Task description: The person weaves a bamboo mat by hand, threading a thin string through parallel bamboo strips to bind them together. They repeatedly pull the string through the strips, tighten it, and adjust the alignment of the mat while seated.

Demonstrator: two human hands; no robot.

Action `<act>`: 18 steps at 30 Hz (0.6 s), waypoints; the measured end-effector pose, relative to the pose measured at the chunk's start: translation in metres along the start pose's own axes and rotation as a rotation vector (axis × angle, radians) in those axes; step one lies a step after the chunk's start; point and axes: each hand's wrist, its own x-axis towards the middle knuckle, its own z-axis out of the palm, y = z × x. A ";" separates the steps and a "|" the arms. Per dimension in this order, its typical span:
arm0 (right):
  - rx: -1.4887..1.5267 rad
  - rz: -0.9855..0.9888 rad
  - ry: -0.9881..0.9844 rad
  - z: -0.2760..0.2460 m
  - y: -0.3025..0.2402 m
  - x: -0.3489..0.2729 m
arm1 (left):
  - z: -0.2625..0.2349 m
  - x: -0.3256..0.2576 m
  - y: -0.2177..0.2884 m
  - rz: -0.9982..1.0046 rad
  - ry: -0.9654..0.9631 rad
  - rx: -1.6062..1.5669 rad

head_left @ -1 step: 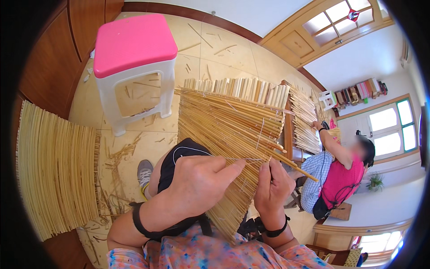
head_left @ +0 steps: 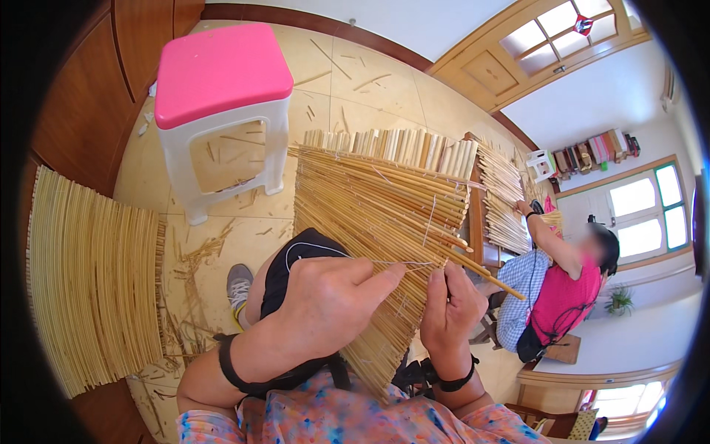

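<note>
A mat of thin straw-coloured reeds (head_left: pixel 355 211), bound with thin thread, lies in front of me and over my lap. My left hand (head_left: pixel 333 296) is closed in a pinch, drawing a pale thread (head_left: pixel 381 261) taut over the reeds. At the thread's other end, near the reed tips, my right hand (head_left: pixel 451 307) is closed, with thumb and fingertips pinching the thread close to the mat's edge. One longer reed (head_left: pixel 492 280) sticks out past the others, just beyond my right hand.
A pink-topped white stool (head_left: pixel 222 74) stands at the far left. Another reed mat (head_left: pixel 96 281) leans at the left. Reed scraps (head_left: pixel 196 255) litter the tiled floor. To the right, a seated person in pink (head_left: pixel 558 303) reaches toward more reeds (head_left: pixel 503 200).
</note>
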 end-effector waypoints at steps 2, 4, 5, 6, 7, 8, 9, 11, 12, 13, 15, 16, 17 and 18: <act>0.006 0.004 -0.010 -0.001 0.001 0.000 | 0.000 0.000 0.000 0.006 0.002 0.001; 0.002 -0.003 -0.016 -0.001 0.002 -0.001 | -0.001 0.001 0.001 0.013 0.004 -0.004; 0.003 -0.007 -0.013 -0.001 0.003 -0.001 | -0.001 0.001 0.001 0.017 0.003 -0.001; 0.004 -0.011 -0.010 -0.001 0.003 -0.001 | 0.000 0.001 0.001 0.021 0.002 0.001; 0.005 -0.015 -0.008 -0.001 0.003 -0.001 | 0.000 0.001 0.000 0.024 0.002 0.003; 0.002 -0.014 -0.010 -0.001 0.003 -0.001 | 0.000 0.001 0.001 0.025 0.000 0.000; 0.000 -0.014 -0.013 -0.001 0.004 -0.001 | 0.000 0.001 0.000 0.025 0.000 -0.002; -0.004 -0.010 -0.017 -0.001 0.004 -0.001 | 0.001 0.001 0.000 0.024 -0.003 -0.006; -0.006 -0.005 -0.020 -0.001 0.004 -0.001 | 0.002 0.001 0.000 0.022 -0.005 -0.009; -0.008 0.001 -0.022 -0.001 0.003 -0.001 | 0.003 0.001 0.000 0.020 -0.008 -0.013; -0.005 0.007 -0.022 -0.002 0.003 -0.001 | 0.003 0.000 0.000 0.026 -0.009 0.011; -0.004 0.010 -0.023 -0.002 0.003 -0.001 | 0.004 0.000 0.000 0.030 -0.010 0.023; -0.008 0.007 -0.025 -0.003 0.003 -0.002 | 0.003 0.000 0.000 0.038 -0.012 0.029; -0.012 0.005 -0.027 -0.002 0.004 -0.002 | 0.003 0.001 0.000 0.046 -0.013 0.035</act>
